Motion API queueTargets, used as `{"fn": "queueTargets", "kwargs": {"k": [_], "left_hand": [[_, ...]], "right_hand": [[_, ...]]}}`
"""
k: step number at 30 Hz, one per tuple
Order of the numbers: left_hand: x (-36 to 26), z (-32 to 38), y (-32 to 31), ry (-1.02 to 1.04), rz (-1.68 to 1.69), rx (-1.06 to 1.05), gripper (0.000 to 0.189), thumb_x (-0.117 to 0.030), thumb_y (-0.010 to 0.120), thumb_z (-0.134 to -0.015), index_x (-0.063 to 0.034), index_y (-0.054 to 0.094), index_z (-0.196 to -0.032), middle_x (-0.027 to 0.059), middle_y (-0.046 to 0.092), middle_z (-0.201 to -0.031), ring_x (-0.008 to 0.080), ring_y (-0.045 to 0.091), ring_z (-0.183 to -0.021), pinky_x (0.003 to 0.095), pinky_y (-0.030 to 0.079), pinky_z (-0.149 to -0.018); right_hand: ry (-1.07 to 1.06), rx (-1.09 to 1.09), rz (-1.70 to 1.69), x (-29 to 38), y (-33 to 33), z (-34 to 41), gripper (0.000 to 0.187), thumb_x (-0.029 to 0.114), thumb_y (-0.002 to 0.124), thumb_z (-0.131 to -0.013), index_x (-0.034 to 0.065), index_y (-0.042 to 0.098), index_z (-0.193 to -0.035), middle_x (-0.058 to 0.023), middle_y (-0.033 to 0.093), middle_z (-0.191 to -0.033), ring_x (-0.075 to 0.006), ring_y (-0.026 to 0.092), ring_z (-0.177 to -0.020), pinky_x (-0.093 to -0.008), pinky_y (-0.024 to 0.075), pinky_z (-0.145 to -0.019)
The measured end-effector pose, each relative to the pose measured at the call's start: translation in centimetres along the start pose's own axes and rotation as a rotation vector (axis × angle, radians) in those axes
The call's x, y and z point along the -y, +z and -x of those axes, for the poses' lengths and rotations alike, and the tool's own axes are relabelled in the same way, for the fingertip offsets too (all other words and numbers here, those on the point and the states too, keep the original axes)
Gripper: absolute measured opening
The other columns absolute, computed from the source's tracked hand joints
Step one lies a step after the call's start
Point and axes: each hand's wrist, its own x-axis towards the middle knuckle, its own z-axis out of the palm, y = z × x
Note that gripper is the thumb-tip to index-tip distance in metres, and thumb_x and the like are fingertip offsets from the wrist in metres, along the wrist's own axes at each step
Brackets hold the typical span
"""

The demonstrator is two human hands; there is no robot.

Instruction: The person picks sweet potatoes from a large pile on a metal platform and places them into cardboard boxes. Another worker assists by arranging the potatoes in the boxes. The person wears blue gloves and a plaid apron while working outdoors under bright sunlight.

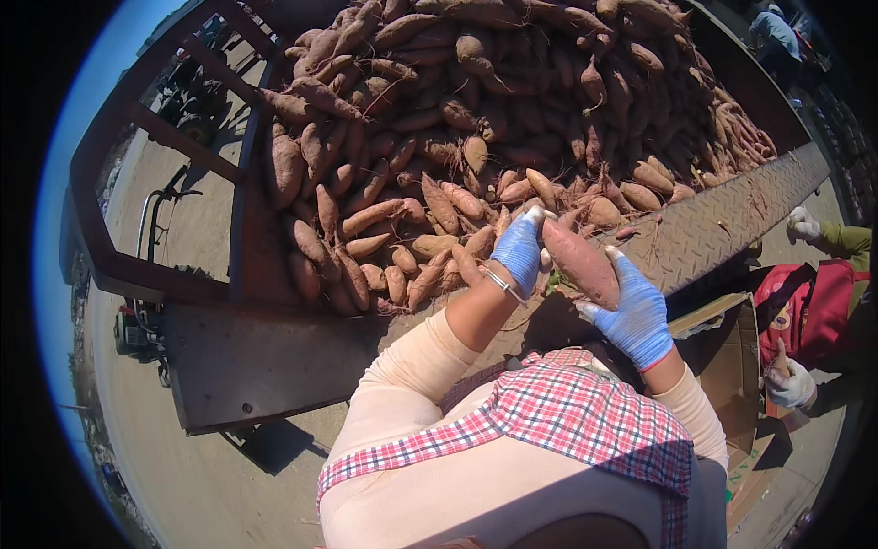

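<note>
A large reddish sweet potato (579, 264) is held between my two gloved hands, above the edge of a heap of sweet potatoes (439, 137). My right hand (634, 309), in a blue-coated glove with whitish fingertips, grips its lower end, thumb on top and fingers underneath. At the upper end, the fingers of my left hand (518, 250) take hold of the tip; its glove matches, and a metal bangle (504, 285) circles the wrist. The palm side of the left hand is hidden.
The heap fills a metal truck bed with a rail frame (185, 154) at left and a tread-plate edge (727, 223) at right. An open cardboard box (720, 370) stands at my right. Beside it, another person's gloved hand (789, 384) holds a sweet potato.
</note>
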Motion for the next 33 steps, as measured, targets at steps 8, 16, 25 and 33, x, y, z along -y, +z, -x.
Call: {"fn": "queueTargets", "kwargs": {"k": [8, 16, 25, 33], "left_hand": [[-4.1, -0.2, -5.6, 0.606, -1.46, -0.19, 0.033, -0.036, 0.043, -0.091, -0.0094, 0.062, -0.097, 0.0172, 0.062, -0.094, 0.036, 0.057, -0.091, 0.0433, 0.045, -0.078], [-13.6, -1.1, -17.1, 0.125, -1.977, -0.984, 0.063, -0.059, 0.059, -0.074, -0.0119, 0.056, -0.115, 0.0089, 0.056, -0.118, 0.0248, 0.053, -0.109, 0.0406, 0.039, -0.089], [-14.1, -2.9, -16.7, 0.059, -2.008, -0.912, 0.065, -0.063, 0.059, -0.071, -0.0147, 0.06, -0.114, 0.0115, 0.055, -0.12, 0.0287, 0.051, -0.112, 0.0434, 0.038, -0.093], [-11.0, -6.4, -12.6, 0.666, -0.927, -0.291, 0.051, -0.048, 0.046, -0.09, -0.0009, 0.06, -0.102, 0.0113, 0.065, -0.091, 0.0257, 0.058, -0.076, 0.033, 0.046, -0.072]], "right_hand": [[0.348, 0.091, -0.522, -4.1, 1.5, 4.6, 0.064, 0.027, 0.075, -0.066, -0.0026, 0.05, -0.116, -0.0144, 0.063, -0.098, -0.0236, 0.061, -0.085, -0.0316, 0.0481, -0.077], [0.728, -0.008, -0.857, -6.6, 0.7, 6.9, 0.045, 0.02, 0.07, -0.071, 0.0024, 0.05, -0.108, -0.0029, 0.055, -0.069, -0.009, 0.049, -0.047, -0.0216, 0.0392, -0.041], [0.678, 0.019, -0.901, -5.3, 1.4, 6.8, 0.042, 0.022, 0.072, -0.071, 0.0014, 0.05, -0.101, -0.0046, 0.056, -0.07, -0.0106, 0.053, -0.051, -0.0231, 0.0431, -0.045], [0.766, -0.049, -1.28, -5.2, -0.2, 7.3, 0.054, 0.034, 0.07, -0.074, 0.0046, 0.044, -0.111, -0.0087, 0.056, -0.077, -0.0131, 0.055, -0.055, -0.0231, 0.0446, -0.045]]}}
